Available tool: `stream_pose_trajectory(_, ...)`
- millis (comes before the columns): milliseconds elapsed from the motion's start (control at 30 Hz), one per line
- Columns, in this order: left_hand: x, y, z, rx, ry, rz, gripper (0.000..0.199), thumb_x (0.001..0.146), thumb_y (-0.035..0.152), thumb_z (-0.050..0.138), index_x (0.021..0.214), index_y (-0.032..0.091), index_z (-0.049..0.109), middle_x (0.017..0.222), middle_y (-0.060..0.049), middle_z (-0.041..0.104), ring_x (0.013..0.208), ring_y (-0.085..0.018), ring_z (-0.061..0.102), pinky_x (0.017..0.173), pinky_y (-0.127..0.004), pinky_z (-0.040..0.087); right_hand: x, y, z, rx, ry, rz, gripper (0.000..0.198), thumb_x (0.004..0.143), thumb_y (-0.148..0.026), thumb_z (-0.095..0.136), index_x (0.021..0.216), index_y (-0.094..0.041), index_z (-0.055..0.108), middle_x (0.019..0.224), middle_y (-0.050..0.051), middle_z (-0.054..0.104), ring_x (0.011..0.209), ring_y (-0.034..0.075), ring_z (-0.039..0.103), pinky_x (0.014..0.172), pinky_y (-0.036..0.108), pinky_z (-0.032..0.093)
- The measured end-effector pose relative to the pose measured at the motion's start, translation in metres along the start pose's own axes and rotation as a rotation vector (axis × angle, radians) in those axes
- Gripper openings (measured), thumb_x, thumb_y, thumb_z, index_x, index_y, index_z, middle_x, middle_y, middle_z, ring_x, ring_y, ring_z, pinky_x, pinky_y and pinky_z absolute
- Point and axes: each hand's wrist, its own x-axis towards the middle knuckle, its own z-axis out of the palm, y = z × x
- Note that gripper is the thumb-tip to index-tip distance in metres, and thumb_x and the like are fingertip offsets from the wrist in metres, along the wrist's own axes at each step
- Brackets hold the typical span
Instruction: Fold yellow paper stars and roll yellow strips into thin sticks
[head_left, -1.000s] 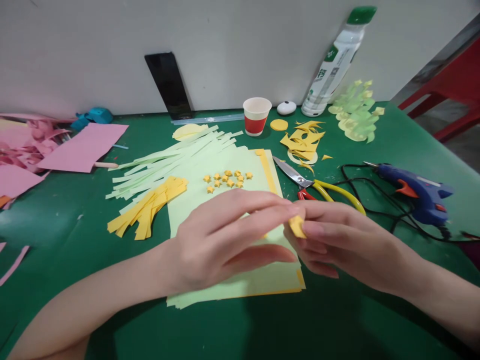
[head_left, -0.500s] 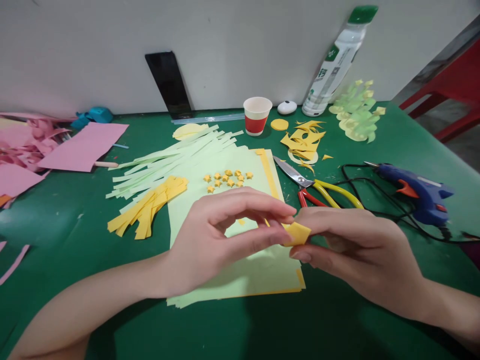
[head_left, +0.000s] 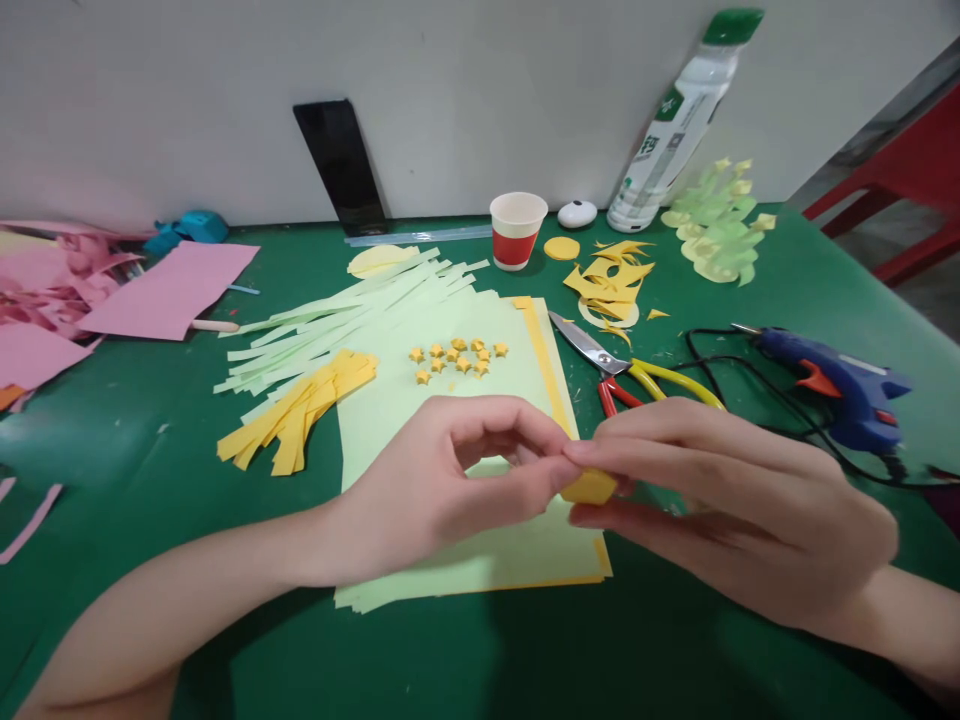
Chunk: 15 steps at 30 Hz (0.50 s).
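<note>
A folded yellow paper strip [head_left: 589,488], flat and roughly pentagonal, is held between my two hands above the right side of the green paper sheets [head_left: 480,550]. My left hand [head_left: 442,490] pinches its left edge between thumb and fingertips. With fingers over the top and thumb beneath, my right hand [head_left: 757,510] grips it from the right and hides part of it. Several small yellow paper stars [head_left: 460,358] lie on the sheets beyond my left hand. To the left rests a bundle of yellow paper strips [head_left: 300,410], beside pale green strips [head_left: 337,310].
Scissors [head_left: 600,355] and a blue glue gun [head_left: 832,385] with a black cord lie on the right. Behind are a paper cup [head_left: 516,235], yellow scraps [head_left: 611,280], a leaning bottle [head_left: 667,140], paper flowers [head_left: 716,230] and a phone [head_left: 341,165]. Pink paper [head_left: 172,290] lies left.
My right hand has turned, its fingers now stretched over the top of the folded strip, covering more of it. The strip and my left hand have dropped slightly toward me.
</note>
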Motion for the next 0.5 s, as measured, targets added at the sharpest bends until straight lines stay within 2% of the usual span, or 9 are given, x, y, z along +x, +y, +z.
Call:
stream_pose_trajectory(133, 0.0006, -0.0011, 0.0013, 0.058, -0.015, 0.070, 0.008, 0.078, 0.015, 0.059, 0.074, 0.017, 0.065, 0.073, 0.001, 0.064, 0.068, -0.009, 0.056, 0.061, -0.020, 0.046, 0.0001, 0.0017, 0.0007, 0.033, 0.028, 0.021, 0.037, 0.075, -0.014, 0.064, 0.109, -0.029, 0.059, 0.081, 0.000, 0.064, 0.071, 0.009, 0.061, 0.064, 0.015, 0.051)
stream_pose_trajectory(333, 0.0007, -0.0060, 0.0056, -0.022, 0.060, 0.093, 0.011, 0.072, 0.007, 0.063, 0.065, 0.015, 0.067, 0.065, 0.002, 0.062, 0.061, -0.007, 0.054, 0.057, -0.016, 0.045, -0.0001, 0.0079, 0.0027, -0.001, 0.003, -0.029, 0.021, 0.078, -0.015, 0.062, 0.098, -0.023, 0.062, 0.074, 0.001, 0.061, 0.065, 0.007, 0.058, 0.060, 0.015, 0.050)
stream_pose_trajectory(500, 0.0003, -0.0061, 0.0052, -0.053, 0.059, 0.099, 0.011, 0.070, 0.005, 0.064, 0.064, 0.013, 0.069, 0.063, 0.001, 0.061, 0.060, -0.006, 0.053, 0.056, -0.015, 0.045, 0.0003, 0.0088, 0.0016, -0.025, -0.024, -0.076, 0.017, 0.078, -0.017, 0.062, 0.095, -0.018, 0.060, 0.075, 0.002, 0.062, 0.068, 0.007, 0.059, 0.064, 0.013, 0.049)
